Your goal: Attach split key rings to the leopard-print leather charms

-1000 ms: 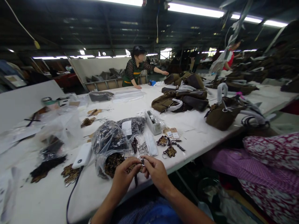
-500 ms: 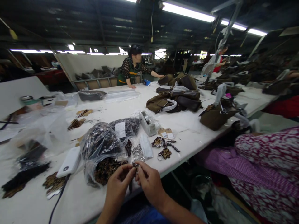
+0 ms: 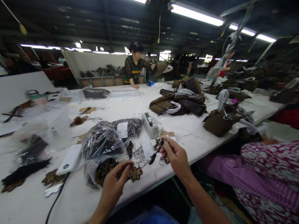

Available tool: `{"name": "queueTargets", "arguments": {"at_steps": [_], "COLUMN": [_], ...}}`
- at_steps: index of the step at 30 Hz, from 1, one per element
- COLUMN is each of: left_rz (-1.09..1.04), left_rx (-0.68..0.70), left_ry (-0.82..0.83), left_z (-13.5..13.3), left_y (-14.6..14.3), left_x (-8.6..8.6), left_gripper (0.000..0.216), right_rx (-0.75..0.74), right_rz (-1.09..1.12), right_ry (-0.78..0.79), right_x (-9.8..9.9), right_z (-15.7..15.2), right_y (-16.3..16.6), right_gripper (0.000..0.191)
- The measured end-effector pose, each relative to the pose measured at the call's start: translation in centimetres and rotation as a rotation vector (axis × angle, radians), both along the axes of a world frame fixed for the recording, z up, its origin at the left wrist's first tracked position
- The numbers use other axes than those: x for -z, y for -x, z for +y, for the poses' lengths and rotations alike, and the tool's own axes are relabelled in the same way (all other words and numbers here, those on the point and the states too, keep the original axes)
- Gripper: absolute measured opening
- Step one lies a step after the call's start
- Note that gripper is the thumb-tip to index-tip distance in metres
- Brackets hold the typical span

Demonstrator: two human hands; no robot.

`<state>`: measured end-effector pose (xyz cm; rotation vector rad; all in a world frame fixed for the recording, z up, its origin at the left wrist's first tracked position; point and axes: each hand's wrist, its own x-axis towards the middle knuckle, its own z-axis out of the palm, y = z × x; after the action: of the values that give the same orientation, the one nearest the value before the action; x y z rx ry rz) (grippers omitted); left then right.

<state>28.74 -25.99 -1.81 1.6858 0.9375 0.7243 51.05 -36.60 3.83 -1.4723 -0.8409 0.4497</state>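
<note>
My left hand (image 3: 116,179) is closed, thumb against fingers, at the table's front edge. From its fingertips sticks out a leopard-print flower-shaped charm (image 3: 135,174), with a metal ring partly hidden by the fingers. My right hand (image 3: 174,155) pinches a short dark braided strap (image 3: 153,158), which hangs down from its fingertips just above the table. Under and beside the right hand lie another leopard-print charm (image 3: 166,159) and a metal ring (image 3: 161,161). Several loose silver rings (image 3: 139,152) lie between the hands.
A clear plastic bag (image 3: 102,141) of leopard-print pieces stands left of the rings. Behind are a tape dispenser (image 3: 150,126) and brown handbags (image 3: 161,102). A white power bank (image 3: 69,159) with a black cable lies left. A co-worker (image 3: 135,67) stands across the table, lifting a bag.
My hands have moved apart. The right has gone right and up and taken hold of the braided strap; the left stays low with the charm. Across the table, the co-worker has raised a bag.
</note>
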Motion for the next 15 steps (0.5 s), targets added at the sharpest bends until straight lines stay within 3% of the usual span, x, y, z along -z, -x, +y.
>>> {"name": "queueTargets", "arguments": {"at_steps": [3, 7, 12, 15], "left_rz": [0.090, 0.145, 0.208, 0.264], "left_rx": [-0.051, -0.069, -0.023, 0.069], "left_ry": [-0.115, -0.233, -0.363, -0.420], "left_z": [1.4, 2.7, 3.0, 3.0], "left_y": [0.7, 1.0, 0.4, -0.2], "left_x": [0.4, 0.6, 1.6, 2.6], "left_gripper": [0.033, 0.032, 0.026, 0.024], "right_rx": [0.071, 0.123, -0.226, -0.354], "right_rz": [-0.287, -0.738, -0.880, -0.904], "right_ry": [0.148, 0.492, 0.499, 0.517], "right_x": [-0.4, 1.8, 5.6, 7.3], "right_z": [0.4, 1.8, 4.8, 6.6], "right_y": [-2.9, -3.4, 0.7, 3.0], "right_gripper": [0.043, 0.038, 0.026, 0.015]}}
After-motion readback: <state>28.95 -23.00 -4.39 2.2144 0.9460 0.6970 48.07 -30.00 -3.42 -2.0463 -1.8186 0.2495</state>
